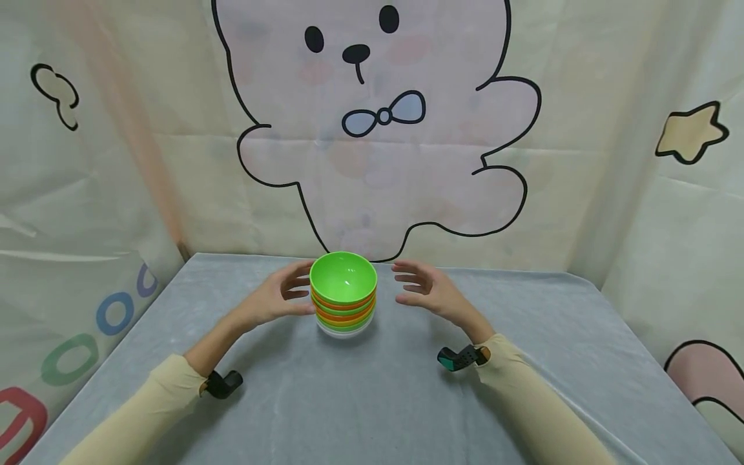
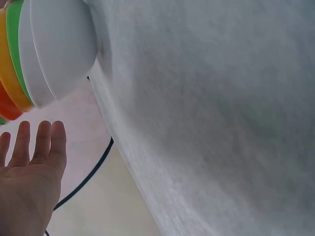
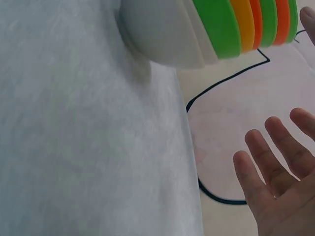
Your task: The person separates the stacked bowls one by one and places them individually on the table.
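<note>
From my remote post I see a nested stack of glossy, round green, orange, yellow and white bowls (image 1: pixel 343 302) upright on the table covered in pale grey-blue cloth (image 1: pixel 378 400), a white one lowest. My left hand (image 1: pixel 272 294) sits beside it, fingers wide; I cannot tell whether it touches. My right hand (image 1: pixel 433 292), fingers also wide, is apart from the stack.

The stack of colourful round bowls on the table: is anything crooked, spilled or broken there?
Nothing stands out. The stack of round green, orange, yellow and white bowls stands upright on the pale grey-blue cloth, rims evenly nested, with no spill or crack visible.
</note>
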Motion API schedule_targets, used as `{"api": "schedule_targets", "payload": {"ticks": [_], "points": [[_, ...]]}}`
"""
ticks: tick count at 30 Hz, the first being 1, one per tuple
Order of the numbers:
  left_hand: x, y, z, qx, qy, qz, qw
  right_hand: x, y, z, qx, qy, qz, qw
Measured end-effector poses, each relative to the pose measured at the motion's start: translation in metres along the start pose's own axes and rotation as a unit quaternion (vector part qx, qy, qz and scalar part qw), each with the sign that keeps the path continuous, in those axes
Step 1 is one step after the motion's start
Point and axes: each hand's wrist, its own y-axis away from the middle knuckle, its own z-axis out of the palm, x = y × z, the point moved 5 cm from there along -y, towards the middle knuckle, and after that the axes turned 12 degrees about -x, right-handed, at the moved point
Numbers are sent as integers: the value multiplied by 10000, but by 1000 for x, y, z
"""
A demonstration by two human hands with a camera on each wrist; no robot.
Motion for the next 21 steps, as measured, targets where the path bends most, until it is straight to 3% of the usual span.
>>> {"api": "schedule_targets", "payload": {"ticks": [11,21], "points": [[4,-9,10,-33,73,170,9998,-13,-22,16,-383,-152,-301,9987],[4,-12,12,97,50,142,9998,-23,-47,34,-621,-181,-675,9956]]}}
